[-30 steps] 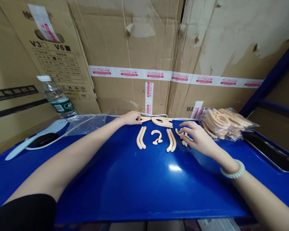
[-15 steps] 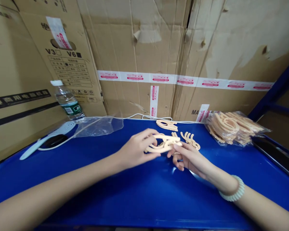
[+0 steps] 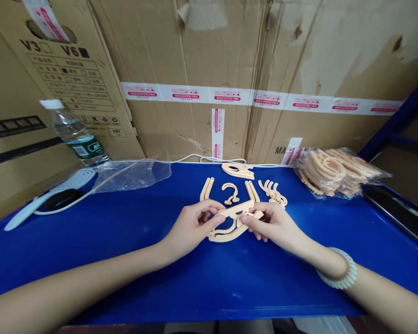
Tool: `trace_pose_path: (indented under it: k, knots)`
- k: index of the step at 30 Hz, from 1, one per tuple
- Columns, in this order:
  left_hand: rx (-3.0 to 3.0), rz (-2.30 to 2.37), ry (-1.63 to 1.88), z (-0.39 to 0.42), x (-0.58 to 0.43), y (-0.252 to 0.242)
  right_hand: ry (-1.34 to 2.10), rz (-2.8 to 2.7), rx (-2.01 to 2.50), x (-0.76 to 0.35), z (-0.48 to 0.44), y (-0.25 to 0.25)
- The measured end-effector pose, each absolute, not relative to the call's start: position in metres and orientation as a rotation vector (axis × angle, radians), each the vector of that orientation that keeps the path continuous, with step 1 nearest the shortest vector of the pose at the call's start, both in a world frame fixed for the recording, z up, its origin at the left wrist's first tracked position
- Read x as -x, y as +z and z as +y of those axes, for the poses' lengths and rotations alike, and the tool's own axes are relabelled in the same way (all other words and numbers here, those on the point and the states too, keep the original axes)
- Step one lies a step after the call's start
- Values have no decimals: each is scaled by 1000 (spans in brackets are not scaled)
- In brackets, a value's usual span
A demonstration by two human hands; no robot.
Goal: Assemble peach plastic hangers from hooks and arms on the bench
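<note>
Pinching cream frame (image 3: 226, 237) in fingers (image 3: 213, 224) of left hand (image 3: 188, 229), right hand (image 3: 280, 228); blue tabletop (image 3: 202, 283) spans toward near edge (image 3: 209, 316).

A pale greenish-white bracelet (image 3: 350, 270) circles the right wrist (image 3: 329, 262), thick and rounded, its surface ribbed like a twisted cord. The left hand (image 3: 194, 227) and right hand (image 3: 277, 225) are bare, as are the forearms (image 3: 118, 273).

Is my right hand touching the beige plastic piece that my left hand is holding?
Touching. The head view shows the right hand with its thumb laid on the beige plastic piece.
</note>
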State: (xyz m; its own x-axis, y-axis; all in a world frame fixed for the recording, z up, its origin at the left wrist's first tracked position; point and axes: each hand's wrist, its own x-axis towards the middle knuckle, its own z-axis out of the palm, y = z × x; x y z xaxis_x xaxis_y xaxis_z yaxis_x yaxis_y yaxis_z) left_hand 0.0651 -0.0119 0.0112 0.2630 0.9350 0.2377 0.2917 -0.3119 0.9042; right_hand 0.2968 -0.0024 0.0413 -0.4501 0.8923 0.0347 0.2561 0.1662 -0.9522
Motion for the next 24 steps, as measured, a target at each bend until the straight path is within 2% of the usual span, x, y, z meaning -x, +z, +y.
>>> trace_pose_path:
  k: [3,10,15,18,24]
  knots:
    - [-1631,1088,1161,-9,-64,7,1282,-1790,1097,-300,1,42]
    - [-1419,1040,1410,-3,-66,2,865,-1680,1056,-313,11,52]
    - [-1466,1080,1412,-7,-63,6,1133,-1328,1000,-316,16,48]
    - [-1536,1116,1405,-12,-62,10,1271,-1296,950,-315,17,49]
    - [-1641,833,1049,-19,-65,16,1372,-1520,860,-309,10,45]
